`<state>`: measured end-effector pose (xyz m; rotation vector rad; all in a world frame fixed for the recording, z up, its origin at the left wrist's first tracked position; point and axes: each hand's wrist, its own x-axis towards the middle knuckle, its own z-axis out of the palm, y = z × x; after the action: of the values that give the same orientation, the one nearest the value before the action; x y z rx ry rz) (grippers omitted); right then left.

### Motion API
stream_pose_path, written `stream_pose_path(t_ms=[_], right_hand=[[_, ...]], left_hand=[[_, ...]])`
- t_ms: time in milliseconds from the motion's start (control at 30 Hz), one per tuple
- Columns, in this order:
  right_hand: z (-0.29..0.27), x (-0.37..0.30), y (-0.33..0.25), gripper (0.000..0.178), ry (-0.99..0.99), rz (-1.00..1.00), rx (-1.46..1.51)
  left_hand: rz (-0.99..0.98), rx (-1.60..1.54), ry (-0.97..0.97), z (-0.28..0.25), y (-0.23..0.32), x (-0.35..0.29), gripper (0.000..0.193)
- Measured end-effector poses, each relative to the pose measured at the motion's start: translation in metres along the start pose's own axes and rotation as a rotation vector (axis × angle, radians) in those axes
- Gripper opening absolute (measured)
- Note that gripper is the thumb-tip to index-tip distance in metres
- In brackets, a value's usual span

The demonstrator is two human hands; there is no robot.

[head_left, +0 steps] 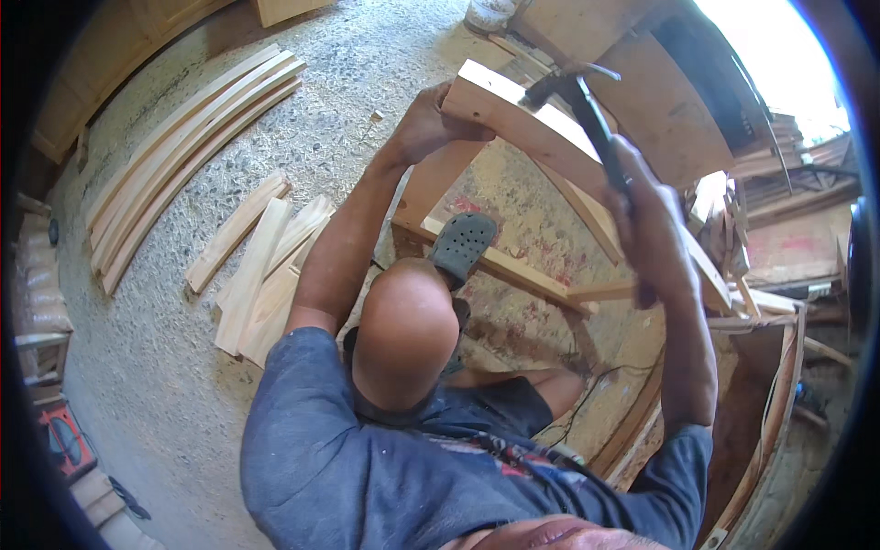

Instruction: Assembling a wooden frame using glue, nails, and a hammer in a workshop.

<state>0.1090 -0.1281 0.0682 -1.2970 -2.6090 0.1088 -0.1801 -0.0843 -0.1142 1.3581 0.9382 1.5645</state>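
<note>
My right hand [653, 225] is wrapped round the dark handle of a claw hammer [594, 119]. The hammer's head is over the top edge of a thick pale board [522, 121], close to the board's far left end; whether it touches the wood I cannot tell. That board forms the upper side of a wooden frame standing on the floor. At the board's left end, my left hand [433, 126] grips the corner, fingers partly hidden behind it. My foot, in a grey clog [466, 243], rests at the frame's lower rail [532, 278].
Long curved wooden strips [197, 151] lie on the floor at the left, with shorter wood pieces [261, 275] nearer me. A wooden box-like structure [779, 394] stands at the right. A bucket [490, 14] is at the far side. A red-and-black object [66, 438] sits far left.
</note>
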Motion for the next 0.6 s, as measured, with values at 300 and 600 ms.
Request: stream_pose_path(t_ms=[300,600], right_hand=[[-0.033,0.007,0.068,0.036,0.682,-0.019,0.192],[-0.002,-0.102,0.009,0.048,0.308,0.221,0.394]], left_hand=[[0.061,-0.031,-0.047,0.017,0.003,0.021,0.053],[0.056,0.011,-0.061,0.008,0.006,0.004,0.045]])
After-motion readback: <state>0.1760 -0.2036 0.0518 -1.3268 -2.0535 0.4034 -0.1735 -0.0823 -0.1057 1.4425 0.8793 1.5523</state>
